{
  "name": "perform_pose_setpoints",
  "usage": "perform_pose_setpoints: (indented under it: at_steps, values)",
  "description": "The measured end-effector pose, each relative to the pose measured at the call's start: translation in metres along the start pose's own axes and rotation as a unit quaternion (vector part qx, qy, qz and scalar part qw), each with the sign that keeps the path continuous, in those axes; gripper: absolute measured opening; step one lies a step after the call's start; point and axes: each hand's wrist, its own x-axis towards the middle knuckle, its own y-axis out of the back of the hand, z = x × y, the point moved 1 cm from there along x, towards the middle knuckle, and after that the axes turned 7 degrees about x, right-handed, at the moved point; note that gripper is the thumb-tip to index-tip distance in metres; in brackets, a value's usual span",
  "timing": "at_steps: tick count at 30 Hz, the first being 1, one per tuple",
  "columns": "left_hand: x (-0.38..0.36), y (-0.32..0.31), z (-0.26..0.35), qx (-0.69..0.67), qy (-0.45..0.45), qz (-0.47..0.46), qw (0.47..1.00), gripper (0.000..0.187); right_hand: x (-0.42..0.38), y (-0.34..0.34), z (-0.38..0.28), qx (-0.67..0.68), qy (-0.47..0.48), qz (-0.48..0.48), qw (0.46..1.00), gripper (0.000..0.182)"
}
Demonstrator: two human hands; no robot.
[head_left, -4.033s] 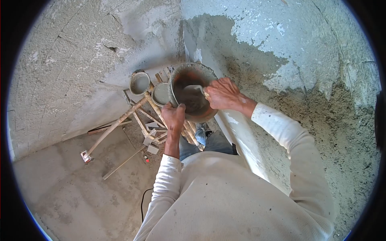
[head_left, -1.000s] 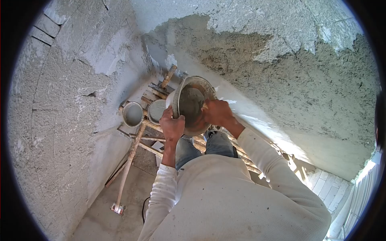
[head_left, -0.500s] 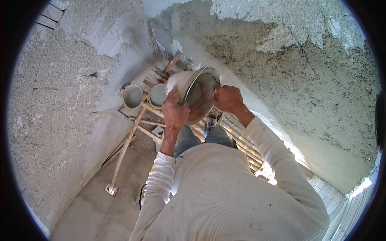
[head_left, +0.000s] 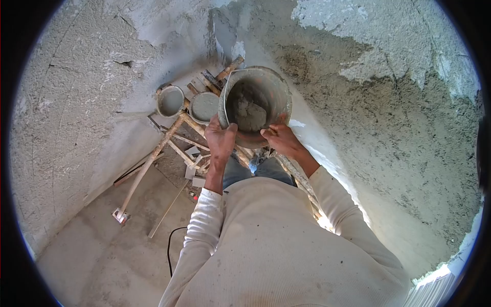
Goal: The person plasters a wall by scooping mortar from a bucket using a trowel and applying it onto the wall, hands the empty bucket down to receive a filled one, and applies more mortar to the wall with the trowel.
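Observation:
Both of my hands hold a mortar-stained bucket [head_left: 283,100] out in front of me, its mouth facing up toward my head. Grey wet mortar [head_left: 249,113] lies in a lump inside it. My left hand [head_left: 221,139] is closed on the rim at the near left, thumb over the edge. On the near right, my right hand [head_left: 282,139] grips the rim with curled fingers. Just left of the bucket stands a round container of grey mix [head_left: 204,106], and farther left another round container [head_left: 170,101] with grey contents.
A wooden scaffold [head_left: 148,166] with pole legs and slats stands below and ahead. Rough plastered walls rise at left [head_left: 82,107] and right [head_left: 378,123], meeting in a corner. On the concrete floor [head_left: 110,256] lie a black cable [head_left: 169,250] and a thin stick [head_left: 166,212].
The bucket has turned from its tilted, sideways pose so that its mouth now faces me. My right hand has moved down and left along the rim.

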Motion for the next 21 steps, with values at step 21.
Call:
perform_pose_setpoints:
  at_steps: [21]
  values:
    - [-0.022, 0.195, -0.198, -0.137, 0.136, 0.265, 0.945, 0.032, 0.146, 0.026, -0.195, -0.121, 0.213, -0.110, 0.963, 0.036]
